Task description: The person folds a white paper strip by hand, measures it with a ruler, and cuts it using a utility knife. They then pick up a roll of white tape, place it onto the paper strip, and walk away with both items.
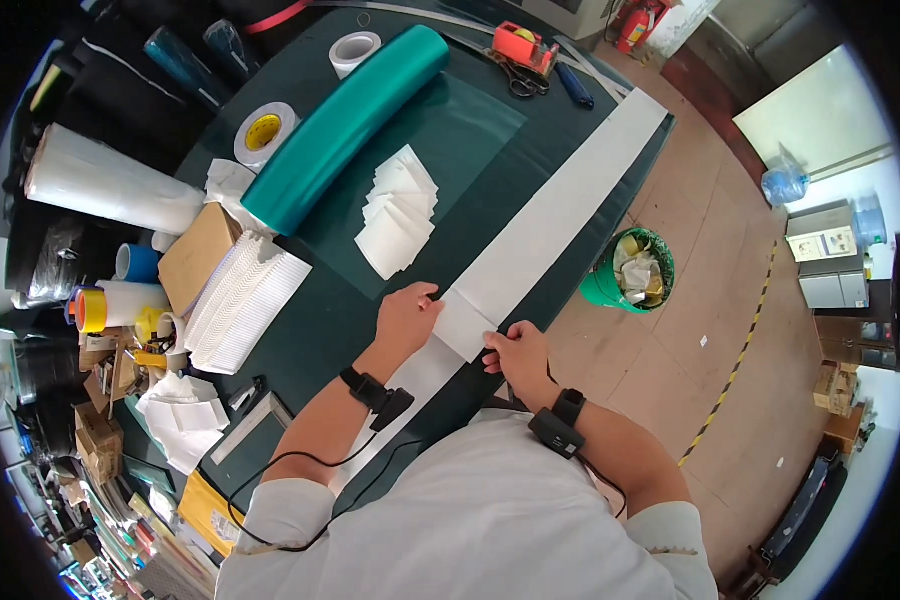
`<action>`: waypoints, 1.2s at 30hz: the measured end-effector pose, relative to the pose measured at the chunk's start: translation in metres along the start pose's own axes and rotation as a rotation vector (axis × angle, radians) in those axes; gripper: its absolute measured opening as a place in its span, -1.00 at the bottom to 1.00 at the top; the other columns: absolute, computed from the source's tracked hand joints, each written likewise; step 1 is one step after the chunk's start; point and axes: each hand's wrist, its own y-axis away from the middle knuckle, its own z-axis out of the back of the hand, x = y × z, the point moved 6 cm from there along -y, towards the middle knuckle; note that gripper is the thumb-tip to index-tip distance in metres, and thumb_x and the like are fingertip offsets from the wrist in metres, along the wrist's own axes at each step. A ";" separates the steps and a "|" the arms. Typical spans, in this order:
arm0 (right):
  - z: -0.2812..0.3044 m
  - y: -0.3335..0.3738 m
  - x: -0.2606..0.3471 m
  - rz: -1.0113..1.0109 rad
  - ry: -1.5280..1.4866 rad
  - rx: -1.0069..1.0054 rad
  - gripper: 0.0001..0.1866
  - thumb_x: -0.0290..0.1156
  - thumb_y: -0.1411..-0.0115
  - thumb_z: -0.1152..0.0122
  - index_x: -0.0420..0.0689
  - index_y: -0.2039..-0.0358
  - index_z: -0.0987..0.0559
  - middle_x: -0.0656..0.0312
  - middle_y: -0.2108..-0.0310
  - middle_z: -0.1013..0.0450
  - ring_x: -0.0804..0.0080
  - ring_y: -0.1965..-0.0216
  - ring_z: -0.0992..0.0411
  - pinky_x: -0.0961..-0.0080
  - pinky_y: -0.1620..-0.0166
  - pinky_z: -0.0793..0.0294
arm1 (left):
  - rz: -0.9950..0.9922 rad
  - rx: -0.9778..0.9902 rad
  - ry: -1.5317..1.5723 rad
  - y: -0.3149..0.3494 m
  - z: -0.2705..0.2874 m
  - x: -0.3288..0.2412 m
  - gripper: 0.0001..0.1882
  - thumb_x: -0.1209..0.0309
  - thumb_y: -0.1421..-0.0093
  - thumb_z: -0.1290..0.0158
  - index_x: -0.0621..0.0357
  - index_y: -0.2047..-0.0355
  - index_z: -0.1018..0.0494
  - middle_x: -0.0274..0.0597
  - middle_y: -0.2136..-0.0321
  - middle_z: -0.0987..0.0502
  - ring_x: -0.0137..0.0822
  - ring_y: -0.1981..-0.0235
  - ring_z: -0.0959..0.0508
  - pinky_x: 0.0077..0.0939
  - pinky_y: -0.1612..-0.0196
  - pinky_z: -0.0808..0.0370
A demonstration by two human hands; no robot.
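Observation:
A long white strip (pixel 570 200) runs diagonally over the dark green table. Across it, close to my body, lies a small white square sheet (pixel 462 325). My left hand (pixel 408 322) has its fingers curled at the sheet's left edge. At the opposite edge my right hand (pixel 519 352) pinches the near right corner between thumb and fingers. The fingertips partly cover both edges, and whether the strip is gripped along with the sheet is hidden. Left of the strip, a fanned stack of white squares (pixel 400 215) rests on a clear greenish film (pixel 470 130).
Beyond the stack lies a shiny green roll (pixel 345 130), with tape rolls (pixel 266 132) beside it. A red tape dispenser (pixel 523 48), scissors (pixel 522 82) and a blue-handled tool (pixel 574 86) occupy the far end. White textured sheets (pixel 245 305) lie left; a green bin (pixel 600 288) stands right.

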 end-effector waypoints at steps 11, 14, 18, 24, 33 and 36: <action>-0.006 -0.010 -0.005 0.008 0.101 -0.015 -0.68 -0.52 -0.18 -0.30 -0.13 0.52 -0.28 0.12 0.54 -0.49 0.40 0.60 -0.54 0.49 0.57 -0.59 | -0.048 -0.110 0.014 -0.002 -0.007 0.005 -0.63 0.39 -0.14 -0.25 0.21 0.05 -0.51 -0.16 0.50 -0.62 -0.27 0.48 -0.62 -0.44 0.34 -0.55; -0.006 -0.009 -0.005 0.004 0.098 -0.022 -0.67 -0.52 -0.17 -0.31 -0.13 0.52 -0.28 0.12 0.54 -0.49 0.41 0.60 -0.54 0.49 0.57 -0.59 | -0.049 -0.124 0.009 -0.001 -0.007 0.006 -0.65 0.39 -0.13 -0.26 0.20 0.07 -0.51 -0.17 0.50 -0.62 -0.27 0.48 -0.62 -0.43 0.34 -0.54; -0.005 -0.009 -0.006 0.013 0.091 -0.033 -0.67 -0.52 -0.18 -0.31 -0.13 0.52 -0.28 0.13 0.55 -0.49 0.42 0.60 -0.54 0.50 0.56 -0.59 | -0.058 -0.138 0.004 -0.001 -0.009 0.006 -0.65 0.40 -0.13 -0.26 0.19 0.08 -0.51 -0.19 0.51 -0.61 -0.28 0.49 -0.62 -0.44 0.35 -0.54; -0.005 -0.008 -0.003 -0.003 0.080 -0.043 -0.69 -0.51 -0.18 -0.31 -0.14 0.51 -0.29 0.13 0.55 -0.49 0.43 0.60 -0.54 0.51 0.57 -0.58 | -0.050 -0.159 0.033 0.001 -0.009 0.007 -0.66 0.40 -0.13 -0.26 0.19 0.08 -0.51 -0.20 0.52 -0.60 -0.30 0.51 -0.61 -0.45 0.37 -0.54; -0.003 -0.010 -0.006 -0.008 0.052 -0.042 -0.70 -0.51 -0.18 -0.31 -0.15 0.50 -0.31 0.13 0.55 -0.50 0.44 0.60 -0.54 0.53 0.58 -0.56 | -0.070 -0.170 0.010 0.000 -0.011 0.006 -0.65 0.38 -0.11 -0.28 0.12 0.10 -0.50 -0.24 0.53 -0.59 -0.23 0.50 -0.60 -0.39 0.38 -0.51; -0.003 -0.011 -0.006 -0.010 0.048 -0.046 -0.70 -0.51 -0.17 -0.32 -0.15 0.50 -0.31 0.13 0.55 -0.50 0.44 0.60 -0.53 0.53 0.59 -0.55 | -0.071 -0.172 0.003 0.000 -0.012 0.007 -0.65 0.38 -0.11 -0.27 0.12 0.09 -0.50 -0.25 0.54 -0.58 -0.24 0.50 -0.60 -0.39 0.38 -0.51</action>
